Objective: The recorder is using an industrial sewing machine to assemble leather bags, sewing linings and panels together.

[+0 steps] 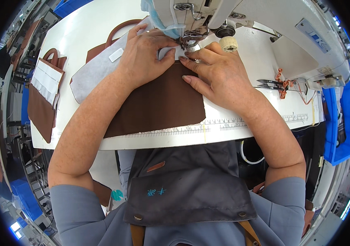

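A dark brown fabric panel (162, 98) lies under the sewing machine's presser foot (187, 43), joined by a pale grey lining piece (95, 76) with a small white label. My left hand (144, 57) rests on the lining left of the needle area, fingers spread, thumb and forefinger apart. To the right of the foot, my right hand (218, 74) presses its fingertips on the upper edge of the brown panel; its thumb lies separately on the panel. What is beneath my fingers is hidden. Brown material with a curved handle (119, 30) shows behind the lining.
The machine head (302, 37) overhangs the white table (240, 137) at right. Black thread snips (270, 85) lie near orange thread (282, 88). Another brown handled bag piece (43, 106) rests at far left. A blue bin (341, 127) stands beyond the right edge.
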A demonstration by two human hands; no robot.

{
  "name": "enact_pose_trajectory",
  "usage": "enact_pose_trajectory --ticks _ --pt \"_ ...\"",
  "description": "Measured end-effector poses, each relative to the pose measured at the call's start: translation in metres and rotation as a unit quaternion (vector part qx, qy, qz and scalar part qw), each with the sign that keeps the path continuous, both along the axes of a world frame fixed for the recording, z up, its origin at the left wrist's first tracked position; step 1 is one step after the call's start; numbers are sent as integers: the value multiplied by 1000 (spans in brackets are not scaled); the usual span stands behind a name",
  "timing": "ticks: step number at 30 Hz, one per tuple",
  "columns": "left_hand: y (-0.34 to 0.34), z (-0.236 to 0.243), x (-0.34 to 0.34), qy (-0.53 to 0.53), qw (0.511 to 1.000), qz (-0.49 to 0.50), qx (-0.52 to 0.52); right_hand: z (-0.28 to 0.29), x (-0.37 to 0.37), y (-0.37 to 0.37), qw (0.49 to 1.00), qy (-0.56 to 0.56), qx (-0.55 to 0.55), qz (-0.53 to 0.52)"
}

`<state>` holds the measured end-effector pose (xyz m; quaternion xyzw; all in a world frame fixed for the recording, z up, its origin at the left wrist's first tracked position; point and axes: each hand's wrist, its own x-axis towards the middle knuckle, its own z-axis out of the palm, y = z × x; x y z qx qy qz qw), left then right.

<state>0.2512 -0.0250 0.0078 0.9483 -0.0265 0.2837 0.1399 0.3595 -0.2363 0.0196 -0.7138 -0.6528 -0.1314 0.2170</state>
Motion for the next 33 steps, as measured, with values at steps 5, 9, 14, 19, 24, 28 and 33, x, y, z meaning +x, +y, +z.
enact_pose_trajectory --ticks 5,9,14,19,24,28,33 --pt "-13 12 -12 -7 997 25 66 -3 7 -4 1000 8 22 16" --pt "-49 23 -46 3 990 8 140 -1 11 -8 999 6 39 27" --pt "-46 13 -47 74 997 -5 19 0 10 -8 999 11 36 23" --pt "-39 10 -41 57 998 -41 6 -1 8 -6 999 0 38 17" --pt "-30 9 -33 59 997 -44 10 -1 8 -1 999 -32 24 -27" --pt "-18 7 -24 54 996 -64 11 -2 9 1 998 -36 28 -38" --pt "-14 4 -19 51 997 -58 16 -1 7 2 996 -60 9 -60"
